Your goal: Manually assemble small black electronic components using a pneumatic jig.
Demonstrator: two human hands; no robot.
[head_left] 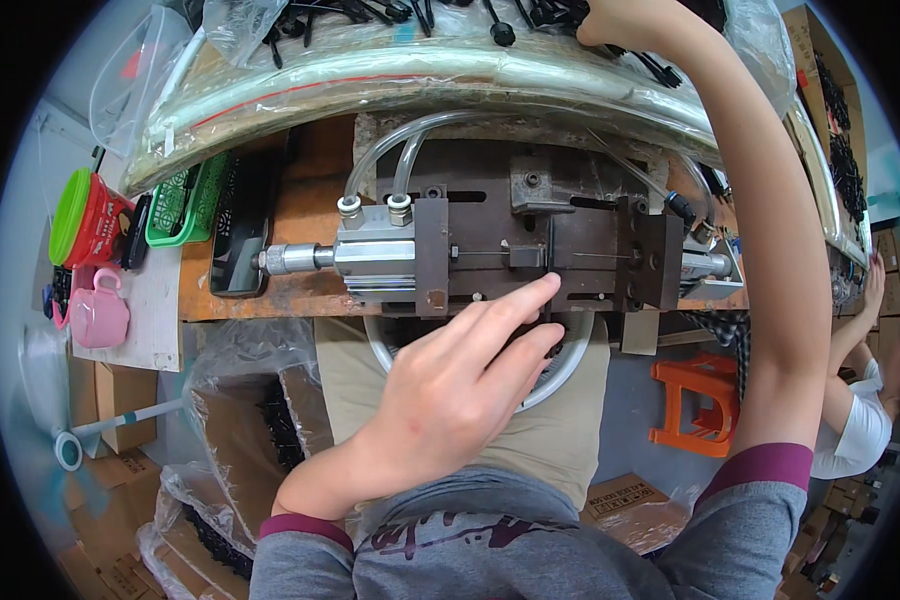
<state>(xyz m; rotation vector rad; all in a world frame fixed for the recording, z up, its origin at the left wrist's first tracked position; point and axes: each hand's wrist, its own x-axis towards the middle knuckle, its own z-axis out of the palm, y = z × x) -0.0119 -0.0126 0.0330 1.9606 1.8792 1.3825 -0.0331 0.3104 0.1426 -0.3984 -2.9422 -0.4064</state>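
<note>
A dark metal clamping fixture (490, 220) with a silver air cylinder (375, 258) at its left and another (705, 265) at its right lies across the bench in front of me. A thin black plastic part (550, 243) stands crosswise at its middle, next to a small metal block (526, 257). My left hand (450, 385) is open, fingers stretched forward, the index fingertip at the near end of that part; its thumb is hidden. Up at the far edge, my right hand (625, 25) reaches into a pile of black plastic parts (550, 15); most of its fingers are cut off by the frame.
Clear air hoses (380, 150) arch behind the fixture. A plastic-wrapped raised rim (450, 80) borders the pile. At left are a phone (240, 235), green basket (192, 205), red tub (95, 220) and pink cup (100, 310). An orange stool (690, 400) and another person's arm (865, 310) are at right.
</note>
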